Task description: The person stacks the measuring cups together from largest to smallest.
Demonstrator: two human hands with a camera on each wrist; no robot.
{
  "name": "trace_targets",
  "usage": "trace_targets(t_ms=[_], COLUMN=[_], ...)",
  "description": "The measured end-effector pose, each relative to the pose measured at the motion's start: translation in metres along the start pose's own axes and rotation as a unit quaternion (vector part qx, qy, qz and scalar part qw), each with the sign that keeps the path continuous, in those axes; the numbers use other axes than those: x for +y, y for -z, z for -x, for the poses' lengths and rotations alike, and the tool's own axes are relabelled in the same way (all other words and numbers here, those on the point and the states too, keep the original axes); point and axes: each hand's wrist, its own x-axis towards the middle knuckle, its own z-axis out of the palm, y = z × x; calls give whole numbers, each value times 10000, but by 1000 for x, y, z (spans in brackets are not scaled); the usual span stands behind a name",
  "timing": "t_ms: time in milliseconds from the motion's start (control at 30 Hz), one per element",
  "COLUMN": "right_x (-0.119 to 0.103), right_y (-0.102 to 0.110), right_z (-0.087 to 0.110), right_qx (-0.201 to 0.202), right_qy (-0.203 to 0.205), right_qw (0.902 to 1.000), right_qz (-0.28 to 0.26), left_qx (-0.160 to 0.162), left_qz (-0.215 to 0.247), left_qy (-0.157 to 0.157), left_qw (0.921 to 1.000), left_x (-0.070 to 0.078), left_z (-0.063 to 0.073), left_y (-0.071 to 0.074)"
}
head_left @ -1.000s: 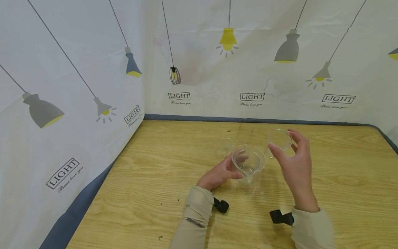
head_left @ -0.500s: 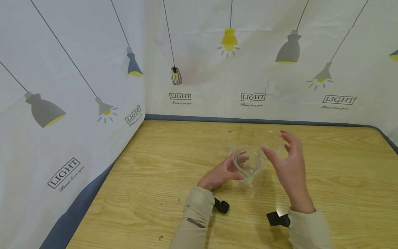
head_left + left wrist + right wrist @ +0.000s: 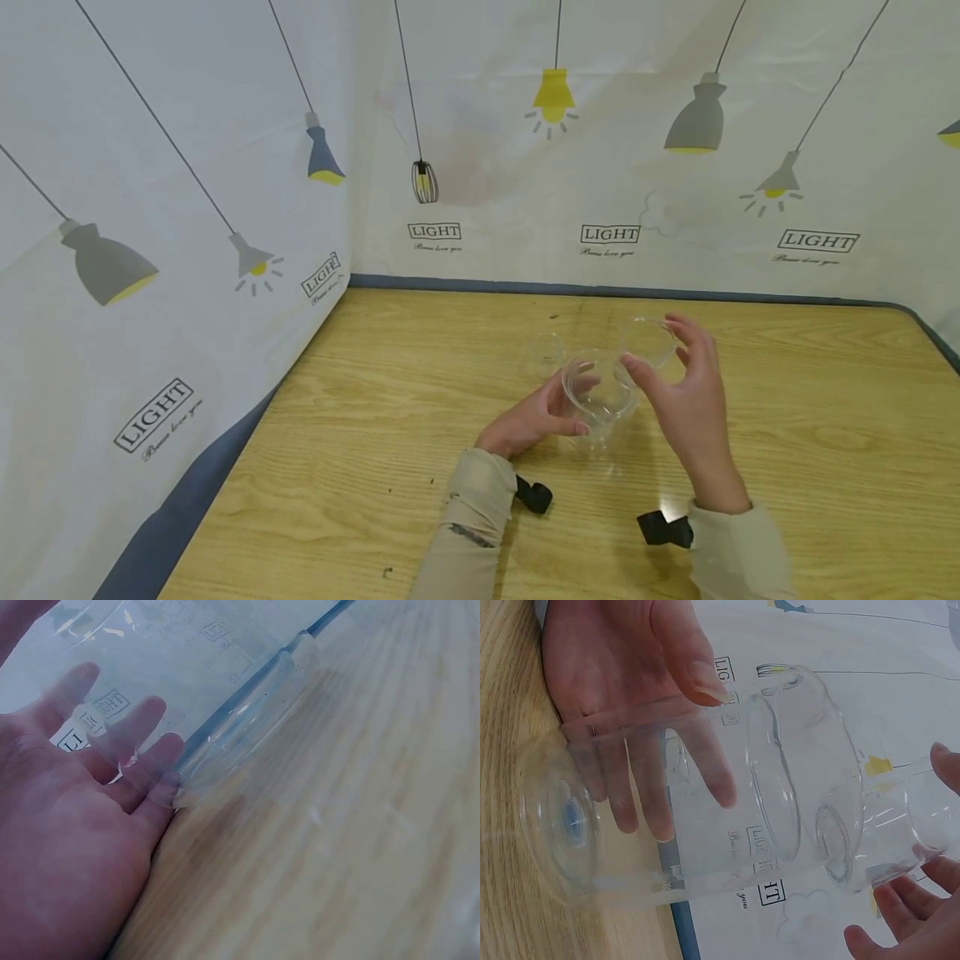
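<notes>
My left hand holds a large clear cup around its side, thumb in front and fingers behind. Its wide rim faces up in the head view. My right hand grips a smaller clear cup between thumb and fingers, above and right of the large cup's rim. In the right wrist view, the small cup is just beyond the large cup's mouth; transparency makes it hard to tell whether they touch. Left fingers lie against the clear wall in the left wrist view.
Another small clear cup stands on the wooden table, behind the left hand. White sheeting printed with lamps borders the table at the back and left. Black straps hang at both wrists.
My right hand has moved left with the small cup, bringing it closer to the large cup's rim. The left hand and the large cup have stayed nearly in place.
</notes>
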Motion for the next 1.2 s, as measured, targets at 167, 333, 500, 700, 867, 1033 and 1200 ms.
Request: trace_targets(t_ms=[167, 333, 500, 700, 867, 1033, 1200], right_x=[0, 0, 0, 1, 1, 1, 1], right_y=[-2, -4, -4, -6, -7, -8, -10], right_z=[0, 0, 0, 0, 0, 1, 1], right_qx=[-39, -71, -92, -120, -183, -230, -316], right_qy=[59, 162, 224, 250, 260, 273, 373], right_qw=[10000, 9998, 9997, 9996, 9995, 9993, 9988], right_qz=[4, 5, -7, 36, 47, 55, 51], left_qx=[56, 133, 147, 105, 178, 221, 301], left_qz=[-37, -83, -145, -140, -108, -124, -215], left_qy=[47, 24, 37, 43, 57, 106, 116], left_qw=[10000, 9999, 9998, 9998, 9998, 9996, 9992], left_x=[1, 1, 1, 1, 2, -6, -17], left_z=[0, 1, 2, 1, 1, -2, -4], left_y=[0, -1, -1, 0, -1, 2, 4])
